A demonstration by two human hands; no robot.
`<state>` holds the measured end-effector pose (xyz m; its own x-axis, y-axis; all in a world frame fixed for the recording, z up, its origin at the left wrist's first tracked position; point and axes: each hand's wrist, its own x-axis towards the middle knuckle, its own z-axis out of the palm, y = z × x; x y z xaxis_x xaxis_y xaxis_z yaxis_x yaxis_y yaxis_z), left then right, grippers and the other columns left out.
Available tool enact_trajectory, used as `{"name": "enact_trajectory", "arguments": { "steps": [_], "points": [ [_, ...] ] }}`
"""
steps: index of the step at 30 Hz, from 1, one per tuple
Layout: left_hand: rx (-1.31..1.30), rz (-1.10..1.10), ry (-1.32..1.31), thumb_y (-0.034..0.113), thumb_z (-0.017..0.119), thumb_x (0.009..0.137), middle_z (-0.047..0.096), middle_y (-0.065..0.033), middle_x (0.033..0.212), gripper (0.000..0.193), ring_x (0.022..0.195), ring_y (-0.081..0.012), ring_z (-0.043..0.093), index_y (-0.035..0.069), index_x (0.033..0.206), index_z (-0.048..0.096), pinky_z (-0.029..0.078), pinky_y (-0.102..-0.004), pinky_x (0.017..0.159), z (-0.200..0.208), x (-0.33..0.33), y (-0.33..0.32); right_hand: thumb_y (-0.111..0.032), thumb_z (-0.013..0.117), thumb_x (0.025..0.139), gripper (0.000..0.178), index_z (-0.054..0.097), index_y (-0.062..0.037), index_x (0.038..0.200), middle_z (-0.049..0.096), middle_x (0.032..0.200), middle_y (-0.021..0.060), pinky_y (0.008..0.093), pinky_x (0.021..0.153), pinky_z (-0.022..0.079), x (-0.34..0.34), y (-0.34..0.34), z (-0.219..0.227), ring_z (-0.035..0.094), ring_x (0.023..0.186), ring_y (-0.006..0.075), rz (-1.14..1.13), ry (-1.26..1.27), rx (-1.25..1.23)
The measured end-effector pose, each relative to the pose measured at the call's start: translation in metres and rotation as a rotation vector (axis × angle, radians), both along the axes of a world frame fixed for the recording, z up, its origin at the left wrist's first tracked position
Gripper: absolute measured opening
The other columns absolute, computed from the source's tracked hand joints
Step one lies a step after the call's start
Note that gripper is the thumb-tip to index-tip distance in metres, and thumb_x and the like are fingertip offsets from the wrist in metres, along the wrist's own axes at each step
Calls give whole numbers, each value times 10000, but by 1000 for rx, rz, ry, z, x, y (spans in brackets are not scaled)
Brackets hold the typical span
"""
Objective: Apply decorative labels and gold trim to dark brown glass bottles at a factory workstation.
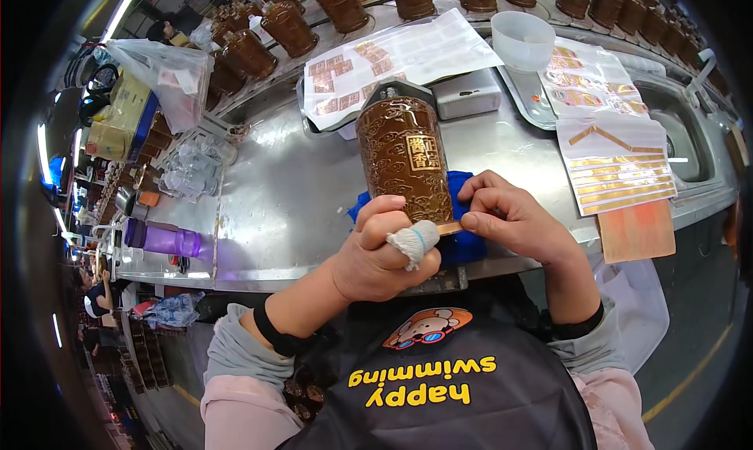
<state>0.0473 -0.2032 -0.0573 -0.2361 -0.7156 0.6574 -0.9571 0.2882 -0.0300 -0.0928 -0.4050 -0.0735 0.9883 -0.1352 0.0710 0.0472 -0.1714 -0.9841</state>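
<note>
Stainless-steel bench (274, 199) underneath. Glossy brown embossed bottle (392, 144) rested on a blue cloth (463, 250) by the front edge, likely for cushioning. Right hand (510, 218) pinched a thin gold strip (449, 228) at its near end, apparently keeping it straight. Left hand (376, 254), one digit white-wrapped, bunched there too (gripping bottle or strip? couldn't tell). Gold-striped white sheet (616, 183) sat right-side, handy.

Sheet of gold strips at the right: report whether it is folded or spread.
Spread: the sheet lies open, its rows of gold strips in plain view, no fold showing.
</note>
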Motion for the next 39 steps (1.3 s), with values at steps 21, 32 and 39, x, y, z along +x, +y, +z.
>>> {"name": "enact_trajectory", "arguments": {
  "steps": [21, 32, 39],
  "points": [
    [-50, 52, 47, 69, 717, 536, 530, 40, 1005, 237, 966, -220, 448, 190, 714, 617, 406, -488, 944, -5, -2, 6, -205, 697, 860, 244, 583, 3, 803, 528, 1005, 81, 273, 748, 434, 3, 5, 2, 516, 863, 172, -12, -25, -58],
    [-27, 49, -82, 90, 723, 546, 536, 33, 1021, 220, 981, -217, 448, 197, 714, 629, 415, -483, 941, -2, -7, -7, -195, 698, 857, 243, 569, -2, 786, 526, 995, 76, 281, 725, 440, 3, 4, -6, 516, 836, 164, -34, -73, -82],
    [-29, 105, -61, 84, 729, 541, 537, 18, 1024, 226, 979, -239, 448, 199, 707, 628, 411, -502, 944, -1, -10, 1, -179, 689, 861, 230, 560, -9, 775, 522, 999, 66, 269, 696, 436, 0, 5, -7, 511, 813, 146, -68, -20, -41]
  ]
}}
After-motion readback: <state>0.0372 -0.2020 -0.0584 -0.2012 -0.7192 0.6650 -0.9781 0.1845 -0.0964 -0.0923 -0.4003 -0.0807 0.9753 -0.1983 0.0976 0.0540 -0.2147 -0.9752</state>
